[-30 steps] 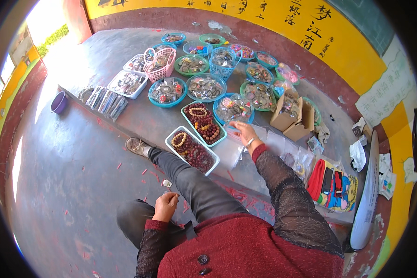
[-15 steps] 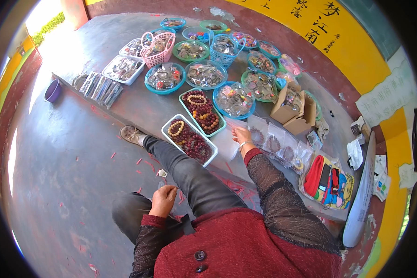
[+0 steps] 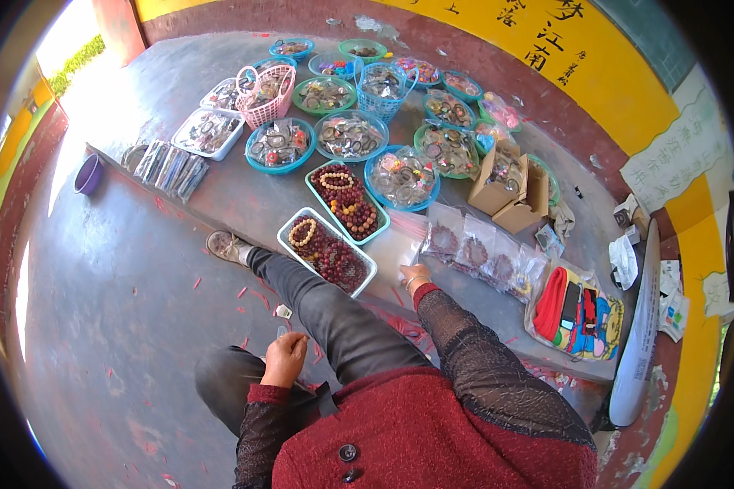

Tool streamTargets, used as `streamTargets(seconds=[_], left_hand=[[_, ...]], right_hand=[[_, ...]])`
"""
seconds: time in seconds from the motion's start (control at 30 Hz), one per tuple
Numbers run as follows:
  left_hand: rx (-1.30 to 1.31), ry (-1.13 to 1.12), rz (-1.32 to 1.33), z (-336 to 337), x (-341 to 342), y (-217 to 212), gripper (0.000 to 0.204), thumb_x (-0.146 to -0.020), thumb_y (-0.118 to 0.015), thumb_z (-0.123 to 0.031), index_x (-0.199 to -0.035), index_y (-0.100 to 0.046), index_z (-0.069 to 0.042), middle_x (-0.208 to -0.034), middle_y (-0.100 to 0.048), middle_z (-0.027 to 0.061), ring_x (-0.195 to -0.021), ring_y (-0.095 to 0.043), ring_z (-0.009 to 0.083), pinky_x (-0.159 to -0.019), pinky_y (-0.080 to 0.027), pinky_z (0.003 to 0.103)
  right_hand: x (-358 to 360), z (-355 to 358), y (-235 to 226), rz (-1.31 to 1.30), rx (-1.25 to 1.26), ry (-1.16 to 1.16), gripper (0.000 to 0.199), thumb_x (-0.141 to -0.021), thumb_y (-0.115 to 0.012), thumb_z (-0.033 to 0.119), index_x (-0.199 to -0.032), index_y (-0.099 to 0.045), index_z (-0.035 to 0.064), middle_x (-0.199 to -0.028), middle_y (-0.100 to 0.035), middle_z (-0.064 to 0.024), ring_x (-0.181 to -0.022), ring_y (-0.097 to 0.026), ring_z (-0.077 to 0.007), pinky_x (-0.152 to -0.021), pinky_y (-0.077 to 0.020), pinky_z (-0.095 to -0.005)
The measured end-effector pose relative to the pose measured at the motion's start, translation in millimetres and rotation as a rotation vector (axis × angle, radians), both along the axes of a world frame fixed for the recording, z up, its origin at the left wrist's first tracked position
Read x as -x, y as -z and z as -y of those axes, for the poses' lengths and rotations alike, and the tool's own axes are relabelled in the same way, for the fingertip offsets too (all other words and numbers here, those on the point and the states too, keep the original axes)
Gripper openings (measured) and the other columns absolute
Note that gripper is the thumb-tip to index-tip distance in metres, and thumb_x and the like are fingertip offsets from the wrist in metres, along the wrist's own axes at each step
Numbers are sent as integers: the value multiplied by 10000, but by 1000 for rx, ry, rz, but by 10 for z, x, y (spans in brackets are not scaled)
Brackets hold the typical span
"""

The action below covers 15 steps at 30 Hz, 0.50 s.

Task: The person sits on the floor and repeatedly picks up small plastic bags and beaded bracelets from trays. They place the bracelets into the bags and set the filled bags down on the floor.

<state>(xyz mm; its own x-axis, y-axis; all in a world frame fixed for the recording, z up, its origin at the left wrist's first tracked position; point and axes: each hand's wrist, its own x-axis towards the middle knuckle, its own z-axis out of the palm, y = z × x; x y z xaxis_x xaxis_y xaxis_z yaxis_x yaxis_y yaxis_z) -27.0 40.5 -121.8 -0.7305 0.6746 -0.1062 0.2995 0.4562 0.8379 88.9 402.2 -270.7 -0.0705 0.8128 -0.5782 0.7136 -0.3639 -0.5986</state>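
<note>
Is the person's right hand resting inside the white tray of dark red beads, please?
No, the right hand lies on the clear plastic bags beside the white tray, outside its rim.

I see the right hand (image 3: pixel 414 274) drawn back from the round bead basin (image 3: pixel 401 176) — it now rests on the clear plastic bags (image 3: pixel 395 247) just before it.

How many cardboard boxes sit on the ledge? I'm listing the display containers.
2. Both are open brown boxes side by side at the ledge's right part: the nearer-left cardboard box and the right cardboard box touching it, beyond the clear packets. Others may be hidden.
</note>
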Motion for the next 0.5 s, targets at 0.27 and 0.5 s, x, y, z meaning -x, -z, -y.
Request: streamTargets(seconds=[0.27,0.5], left_hand=[[30,39,-59,-21,-15,-12,169,-801,-600,-127,-849,-644,28,-718,-621,186,-651,-626,265,-597,-469,329],[38,21,-77,-6,-26,-42,180,-804,-601,-152,-827,-642,22,-704,-611,186,-640,-619,283,-580,-459,341]], right_hand=[[-98,-211,168,10,-91,-227,232,-746,-549,148,-737,-630,-70,-601,-617,-186,-542,-632,-296,-515,-488,-379],[-140,-156,-132,109,-86,-353,264,-772,-500,166,-680,-631,-44,-629,-634,-184,-665,-660,-317,-627,-510,-377]])
